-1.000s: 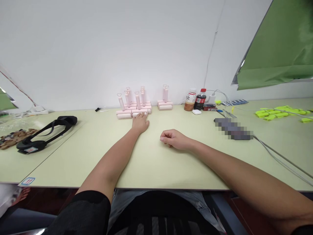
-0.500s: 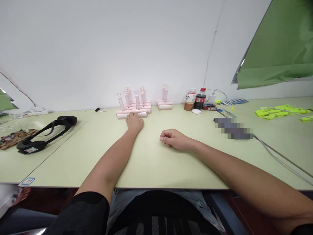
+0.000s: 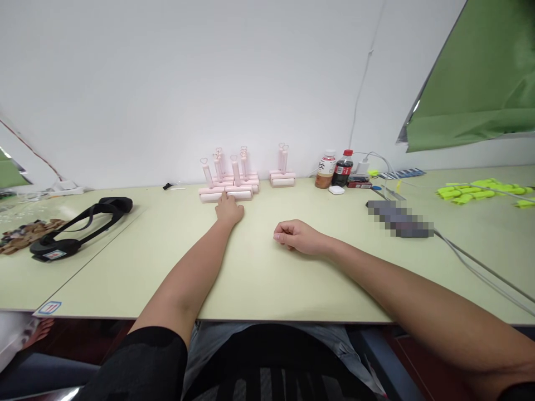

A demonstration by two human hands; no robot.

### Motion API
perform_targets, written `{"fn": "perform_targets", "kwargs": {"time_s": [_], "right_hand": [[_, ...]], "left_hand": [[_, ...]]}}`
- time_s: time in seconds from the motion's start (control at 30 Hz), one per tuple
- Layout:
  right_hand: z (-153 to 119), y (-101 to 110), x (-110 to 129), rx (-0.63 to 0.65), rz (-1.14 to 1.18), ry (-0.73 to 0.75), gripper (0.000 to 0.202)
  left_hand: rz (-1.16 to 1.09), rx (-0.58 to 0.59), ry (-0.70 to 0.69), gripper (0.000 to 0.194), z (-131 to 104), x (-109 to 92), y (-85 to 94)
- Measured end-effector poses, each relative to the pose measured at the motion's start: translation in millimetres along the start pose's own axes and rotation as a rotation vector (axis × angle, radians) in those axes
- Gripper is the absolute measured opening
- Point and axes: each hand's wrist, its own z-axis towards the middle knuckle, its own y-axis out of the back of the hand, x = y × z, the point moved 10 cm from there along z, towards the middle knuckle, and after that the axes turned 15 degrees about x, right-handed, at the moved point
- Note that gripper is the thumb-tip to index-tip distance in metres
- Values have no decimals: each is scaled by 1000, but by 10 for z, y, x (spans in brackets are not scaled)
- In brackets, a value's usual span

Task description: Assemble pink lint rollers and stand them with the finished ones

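Observation:
Pink lint rollers with heart-shaped loops on their upright handles stand in a group near the wall. In the front row are a left lint roller (image 3: 211, 195) and a right lint roller (image 3: 241, 193), side by side. My left hand (image 3: 229, 210) reaches to where these two meet, palm down. One finger stretches to their front edge and the others are bent; nothing is gripped. My right hand (image 3: 296, 236) rests on the table with its fingers curled in and nothing visible in them. A separate pair of lint rollers (image 3: 283, 180) stands farther right.
To the right are a brown drink bottle (image 3: 325, 170), a cola bottle (image 3: 343, 169), a white case (image 3: 336, 190), a blurred dark device (image 3: 399, 219) with cables, and yellow-green bundles (image 3: 480, 191). A black headset (image 3: 81, 228) and brown pieces (image 3: 31, 235) lie left.
My left hand has drawn back very slightly from the front lint rollers, with one finger more stretched out. My right hand and the lint rollers stay in place.

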Motion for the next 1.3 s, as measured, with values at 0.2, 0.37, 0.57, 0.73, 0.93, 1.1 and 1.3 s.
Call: {"fn": "perform_targets", "kwargs": {"time_s": [0.2,0.37,0.57,0.73,0.93,1.1,1.3], "right_hand": [[1,-4,9,3,9,14,31],[-6,0,14,0,-3,-2,30],[-2,9,1,2,-18,7,31],[5,9,-16,2,-1,10,32],[0,4,-23,7,-6,10,31],[7,8,-18,6,-17,16,32],[6,-1,-13,12,-18,14,32]], "left_hand": [[5,-64,4,43,-51,-15,67],[-69,-43,106,53,-46,109,68],[-69,-28,92,55,-39,139,83],[5,-71,51,46,-49,90,125],[58,-92,18,40,16,145,203],[-5,-102,21,36,56,240,251],[-26,-111,-15,25,124,283,268]]}}
